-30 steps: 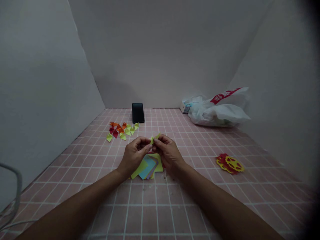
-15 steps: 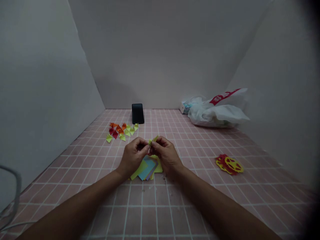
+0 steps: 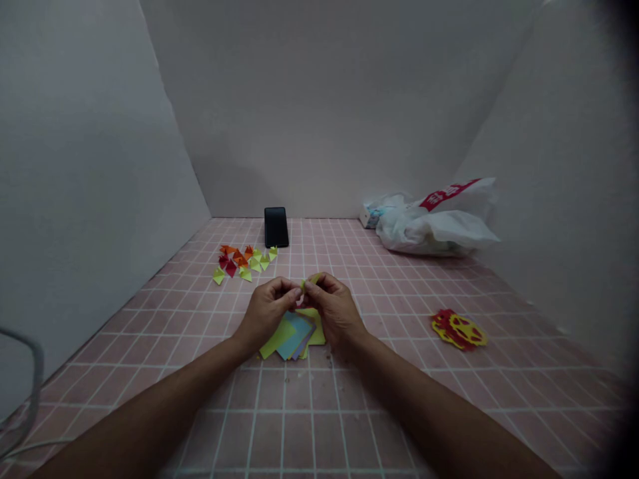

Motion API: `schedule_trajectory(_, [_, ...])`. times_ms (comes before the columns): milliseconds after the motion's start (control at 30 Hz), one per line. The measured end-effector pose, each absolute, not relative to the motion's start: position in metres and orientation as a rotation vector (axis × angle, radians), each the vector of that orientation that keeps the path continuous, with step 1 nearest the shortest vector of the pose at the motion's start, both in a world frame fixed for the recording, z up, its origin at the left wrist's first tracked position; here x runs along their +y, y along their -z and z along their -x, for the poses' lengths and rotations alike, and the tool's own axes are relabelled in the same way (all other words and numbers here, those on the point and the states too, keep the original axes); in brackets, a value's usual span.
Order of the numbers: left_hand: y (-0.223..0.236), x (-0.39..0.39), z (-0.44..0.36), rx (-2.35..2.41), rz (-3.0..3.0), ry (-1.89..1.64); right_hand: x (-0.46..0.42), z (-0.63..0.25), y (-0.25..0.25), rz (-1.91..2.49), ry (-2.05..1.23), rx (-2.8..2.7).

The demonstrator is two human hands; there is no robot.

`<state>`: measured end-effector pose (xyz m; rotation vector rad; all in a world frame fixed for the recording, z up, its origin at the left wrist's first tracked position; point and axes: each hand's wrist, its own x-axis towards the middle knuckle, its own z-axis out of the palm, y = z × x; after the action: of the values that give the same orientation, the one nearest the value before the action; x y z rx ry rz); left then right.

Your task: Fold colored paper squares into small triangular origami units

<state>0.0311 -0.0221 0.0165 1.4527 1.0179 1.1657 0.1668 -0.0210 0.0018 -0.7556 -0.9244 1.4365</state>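
Note:
Between my fingertips is a small folded piece of yellow-green paper [image 3: 314, 278], pinched from both sides. My left hand [image 3: 269, 307] is closed, thumb and forefinger meeting at the paper's left end. From the right, my right hand [image 3: 337, 306] grips it the same way, and part of the paper sticks up above the fingers. Right below both hands lies a fanned stack of coloured paper sheets [image 3: 295, 336] in yellow, blue and purple, partly covered by the hands. Farther back on the left sit several folded paper pieces [image 3: 240, 261] in orange, red and yellow-green.
A black phone [image 3: 276, 227] leans near the back wall. At the back right are a white plastic bag [image 3: 429, 229] and a small box [image 3: 367, 215]. Red and yellow cut-out shapes [image 3: 459, 330] lie at the right. A grey cable [image 3: 36, 379] curves at the left edge.
Both hands stay in almost the same place, with the fingers shifting slightly on the folded paper. The paper's upper end has tilted a little. Nothing else has moved.

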Motion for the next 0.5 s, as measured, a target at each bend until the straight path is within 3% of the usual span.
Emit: schedule_trajectory(500, [-0.0172, -0.0179, -0.0258, 0.981, -1.497, -0.962, -0.0197, -0.1718, -0.0045, 0.937, -1.337, -1.079])
